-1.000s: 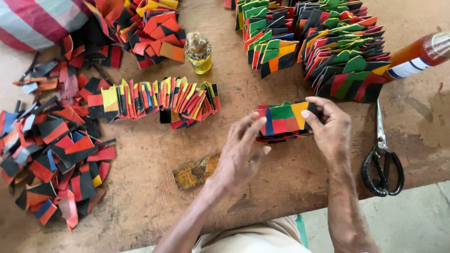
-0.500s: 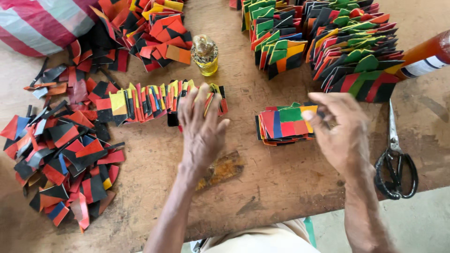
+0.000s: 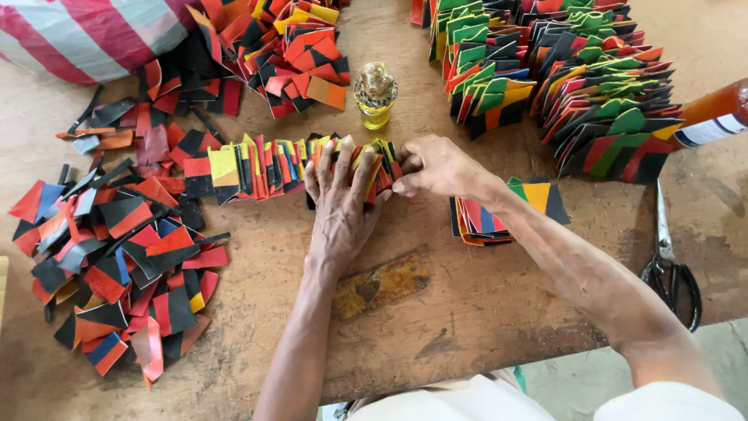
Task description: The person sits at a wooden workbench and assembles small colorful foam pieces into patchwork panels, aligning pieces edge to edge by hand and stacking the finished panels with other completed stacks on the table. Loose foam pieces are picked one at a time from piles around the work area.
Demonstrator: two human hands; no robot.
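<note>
A worn wooden table (image 3: pixel 483 312) carries heaps of folded, multicoloured pieces: a large green-topped heap (image 3: pixel 561 86) at the far right, a red-and-black scatter (image 3: pixel 109 242) at the left and a striped sack (image 3: pixel 93 35) in the far left corner. At the centre, a row of folded pieces (image 3: pixel 265 168) stands on edge, its long axis running left to right across the table. The left hand (image 3: pixel 343 203) lies flat on the row's right end, fingers spread and pressing down. The right hand (image 3: pixel 436 165) meets that same end from the right, fingertips pressed together in a pinch on the outermost pieces. Both hands touch the row; the left covers more of it. A small stack of pieces (image 3: pixel 538 199) sits just beside the right forearm. Scissors (image 3: pixel 670 265) lie well apart at the right edge, and a small yellow bottle (image 3: pixel 375 95) stands just beyond the row.
</note>
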